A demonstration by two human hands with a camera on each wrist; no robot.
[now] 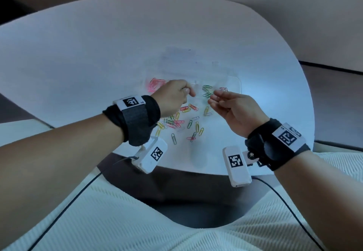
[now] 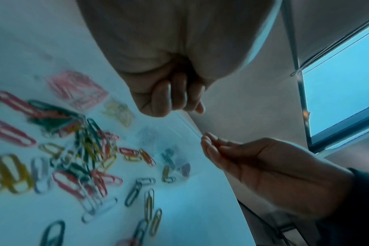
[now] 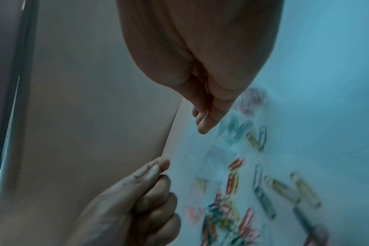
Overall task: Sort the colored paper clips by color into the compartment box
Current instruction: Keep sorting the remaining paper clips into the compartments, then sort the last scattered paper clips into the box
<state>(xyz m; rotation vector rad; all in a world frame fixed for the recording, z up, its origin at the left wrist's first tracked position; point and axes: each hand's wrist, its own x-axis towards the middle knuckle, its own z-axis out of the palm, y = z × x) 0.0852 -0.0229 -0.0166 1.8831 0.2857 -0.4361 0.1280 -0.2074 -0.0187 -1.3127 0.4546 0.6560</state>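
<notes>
White is the round table (image 1: 98, 54), and on it lies a clear plastic compartment box (image 1: 234, 85), very hard to see against the surface. Pink clips (image 1: 155, 84) are gathered in its left compartment, green clips (image 1: 207, 90) in one further right, and a few dark reddish clips (image 1: 224, 89) at the right end. Yellow clips (image 2: 119, 110) show in another compartment in the left wrist view.

Between the box and the person lies a loose pile of mixed clips (image 1: 176, 122) in red, yellow, green, white and blue.

The person's left hand (image 1: 172, 98) hangs over the box with fingers curled and the thumb against the fingertips; I cannot tell if a clip is pinched there. The right hand (image 1: 233, 111) is held palm up just beside the green clips, its fingers loosely bent, and nothing is visible in it. Both hands are above the table, near each other but apart.
</notes>
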